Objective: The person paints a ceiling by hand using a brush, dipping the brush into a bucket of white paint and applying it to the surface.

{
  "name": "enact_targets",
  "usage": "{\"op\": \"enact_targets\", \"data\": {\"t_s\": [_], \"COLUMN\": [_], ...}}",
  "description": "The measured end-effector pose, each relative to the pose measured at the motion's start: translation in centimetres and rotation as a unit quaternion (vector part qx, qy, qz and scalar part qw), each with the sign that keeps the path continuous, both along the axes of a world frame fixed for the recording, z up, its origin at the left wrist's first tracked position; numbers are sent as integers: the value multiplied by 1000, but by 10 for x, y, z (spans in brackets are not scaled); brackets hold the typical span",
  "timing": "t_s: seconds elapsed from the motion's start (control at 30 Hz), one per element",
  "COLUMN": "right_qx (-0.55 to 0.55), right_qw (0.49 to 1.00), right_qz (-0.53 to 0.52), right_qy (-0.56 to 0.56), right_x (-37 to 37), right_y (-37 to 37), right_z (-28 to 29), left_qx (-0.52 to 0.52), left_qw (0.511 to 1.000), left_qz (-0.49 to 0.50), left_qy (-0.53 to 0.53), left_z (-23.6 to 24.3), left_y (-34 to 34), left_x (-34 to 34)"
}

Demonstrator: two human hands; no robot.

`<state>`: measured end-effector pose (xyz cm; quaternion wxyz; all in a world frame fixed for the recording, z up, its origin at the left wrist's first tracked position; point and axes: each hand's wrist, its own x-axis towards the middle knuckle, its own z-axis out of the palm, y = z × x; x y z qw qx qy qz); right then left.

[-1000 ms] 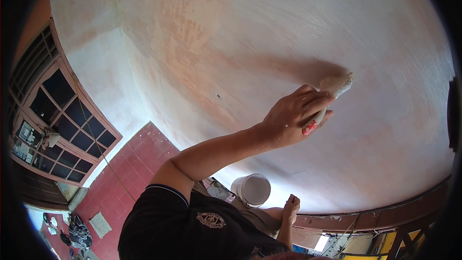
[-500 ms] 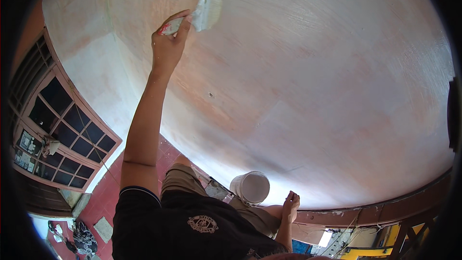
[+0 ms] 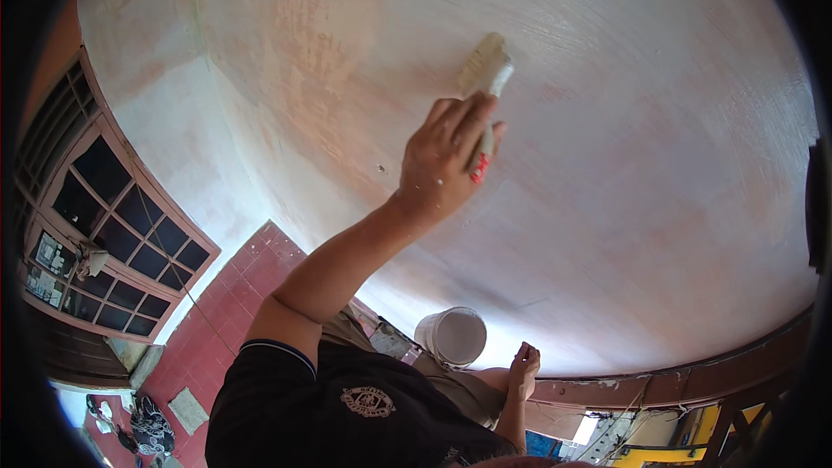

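Observation:
My left hand (image 3: 446,152) is closed around a paintbrush (image 3: 482,65) with a pale handle and a red mark near its end. The wide, paint-coated bristles rest against the wall (image 3: 589,182), which shows whitish paint streaked over a pinkish-orange base. White specks dot the back of that hand. Low in the view, my right hand (image 3: 523,366) is beside my leg with its fingers curled together, and nothing shows in them. Between the two arms stands a white bucket (image 3: 458,336), close to the foot of the wall; its contents cannot be made out.
Red floor tiles (image 3: 230,295) run along the lower left. Beyond them is a pink-framed window (image 3: 121,225) with dark panes. A dark patterned bundle (image 3: 152,427) lies on the floor at the bottom left. A brown ledge (image 3: 667,386) borders the wall at the lower right.
My left hand has swept the paintbrush to the right and slightly down across the wall, and the brush has turned in my grip. My right hand and the bucket stay put.

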<state>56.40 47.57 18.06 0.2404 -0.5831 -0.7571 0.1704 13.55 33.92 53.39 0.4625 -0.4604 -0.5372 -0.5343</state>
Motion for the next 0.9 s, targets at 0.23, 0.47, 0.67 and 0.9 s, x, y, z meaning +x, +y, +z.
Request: {"op": "enact_targets", "data": {"t_s": [0.23,0.47,0.67,0.9], "right_qx": [67,50,23,31], "right_qw": [998,998,999,998], "right_qz": [-5,-8,-12,0], "right_qy": [17,31,44,46], "right_x": [23,11,11,-4], "right_y": [14,4,5,-4], "right_z": [-30,-15,-13,3], "left_qx": [-8,-41,1,37], "left_qw": [965,907,903,981], "left_qz": [-262,-366,-279,92], "left_qy": [23,-205,-326,-170], "left_z": [8,17,11,24], "left_y": [27,13,-41,-86], "left_x": [80,7,-81,-156]}}
